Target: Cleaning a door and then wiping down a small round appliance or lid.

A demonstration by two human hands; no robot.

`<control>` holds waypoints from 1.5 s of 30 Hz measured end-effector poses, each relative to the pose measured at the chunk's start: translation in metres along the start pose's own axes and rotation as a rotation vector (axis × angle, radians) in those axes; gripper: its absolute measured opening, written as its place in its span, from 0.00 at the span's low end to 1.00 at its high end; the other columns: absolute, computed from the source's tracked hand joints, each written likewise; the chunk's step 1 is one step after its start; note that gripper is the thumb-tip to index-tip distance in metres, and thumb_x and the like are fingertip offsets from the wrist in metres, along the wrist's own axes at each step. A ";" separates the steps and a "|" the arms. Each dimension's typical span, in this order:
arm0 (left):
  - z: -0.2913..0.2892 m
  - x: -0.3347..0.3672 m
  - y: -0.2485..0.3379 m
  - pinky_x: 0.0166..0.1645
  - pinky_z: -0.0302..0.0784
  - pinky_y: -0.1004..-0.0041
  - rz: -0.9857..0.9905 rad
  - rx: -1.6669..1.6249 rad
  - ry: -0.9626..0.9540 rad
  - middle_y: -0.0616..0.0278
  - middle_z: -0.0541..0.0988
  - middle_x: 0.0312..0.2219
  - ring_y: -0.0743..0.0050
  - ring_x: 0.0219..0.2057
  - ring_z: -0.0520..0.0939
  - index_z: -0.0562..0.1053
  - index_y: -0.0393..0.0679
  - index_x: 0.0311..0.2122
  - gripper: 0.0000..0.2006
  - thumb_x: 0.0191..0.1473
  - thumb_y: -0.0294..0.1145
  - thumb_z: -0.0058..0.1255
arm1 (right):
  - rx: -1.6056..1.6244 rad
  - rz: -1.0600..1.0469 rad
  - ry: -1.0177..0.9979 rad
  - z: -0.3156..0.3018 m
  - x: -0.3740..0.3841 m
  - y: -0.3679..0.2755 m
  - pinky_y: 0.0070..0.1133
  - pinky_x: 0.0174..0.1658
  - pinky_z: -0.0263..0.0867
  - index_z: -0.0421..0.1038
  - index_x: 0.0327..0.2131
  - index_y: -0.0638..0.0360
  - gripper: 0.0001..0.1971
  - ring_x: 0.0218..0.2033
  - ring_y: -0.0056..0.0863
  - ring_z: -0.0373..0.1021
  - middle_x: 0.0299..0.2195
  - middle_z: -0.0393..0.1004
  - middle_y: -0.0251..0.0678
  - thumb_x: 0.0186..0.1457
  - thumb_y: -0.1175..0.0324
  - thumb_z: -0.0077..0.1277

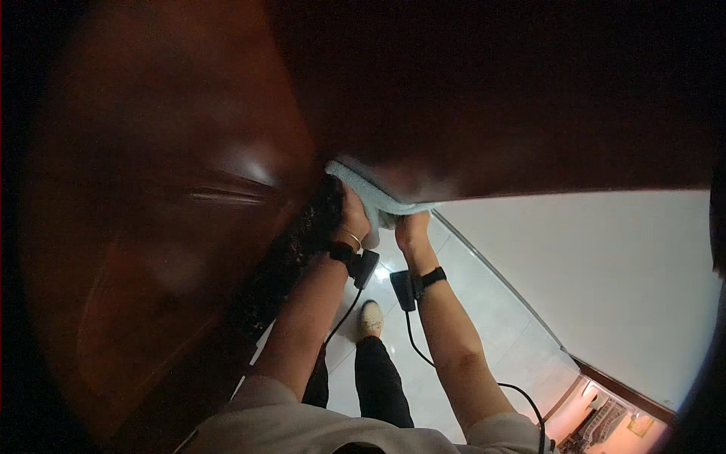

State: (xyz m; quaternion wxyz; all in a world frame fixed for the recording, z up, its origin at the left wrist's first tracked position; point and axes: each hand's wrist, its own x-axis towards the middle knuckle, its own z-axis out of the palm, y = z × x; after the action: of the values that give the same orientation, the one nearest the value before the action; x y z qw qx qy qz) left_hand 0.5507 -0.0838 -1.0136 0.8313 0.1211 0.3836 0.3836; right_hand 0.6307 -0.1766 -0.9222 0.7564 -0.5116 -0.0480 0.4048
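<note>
A light blue-grey cloth [382, 200] is spread along the lower edge of a dark brown, glossy wooden surface [423, 144], touching it. My left hand [354, 213] grips the cloth's left part, beside a dark speckled stone-like edge [299, 238]. A fold of cloth hangs down next to that wrist. My right hand [413, 230] grips the cloth's right end, close to where the wood meets a white wall. The cloth hides most of the fingers on both hands.
Another brown panel [166, 159] with shiny grooves rises at the left. The white wall [590, 280] stands at the right, above a pale tiled floor [446, 257]. Black cables [413, 340] run from the wrist-worn devices. A lit room [605, 416] shows at lower right.
</note>
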 end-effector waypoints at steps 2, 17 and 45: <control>0.018 -0.011 -0.039 0.65 0.51 0.63 -0.126 -0.176 -0.060 0.53 0.57 0.60 0.57 0.61 0.57 0.54 0.40 0.61 0.28 0.59 0.43 0.39 | 0.121 0.176 0.137 -0.037 0.017 0.012 0.30 0.50 0.63 0.63 0.51 0.62 0.22 0.48 0.32 0.65 0.49 0.67 0.36 0.58 0.58 0.46; 0.057 -0.052 0.005 0.62 0.58 0.63 0.059 0.192 -0.432 0.62 0.65 0.56 0.61 0.58 0.64 0.62 0.47 0.58 0.23 0.60 0.46 0.38 | 0.266 0.281 -0.136 -0.010 -0.003 -0.033 0.32 0.56 0.61 0.63 0.52 0.59 0.21 0.53 0.35 0.63 0.53 0.66 0.37 0.60 0.57 0.41; 0.294 -0.341 0.208 0.63 0.48 0.43 2.015 1.320 -0.410 0.44 0.38 0.64 0.31 0.63 0.43 0.46 0.66 0.65 0.39 0.53 0.35 0.52 | -0.648 -1.481 -0.315 0.102 -0.122 -0.297 0.33 0.62 0.47 0.53 0.58 0.62 0.29 0.60 0.41 0.53 0.57 0.56 0.45 0.55 0.66 0.50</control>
State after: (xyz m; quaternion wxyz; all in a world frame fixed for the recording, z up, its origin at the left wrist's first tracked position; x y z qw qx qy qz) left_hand 0.5117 -0.1654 -0.5261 -0.0139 0.8211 0.1008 0.5616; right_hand 0.6669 -0.2266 -0.5910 0.6267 -0.4776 -0.5931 -0.1658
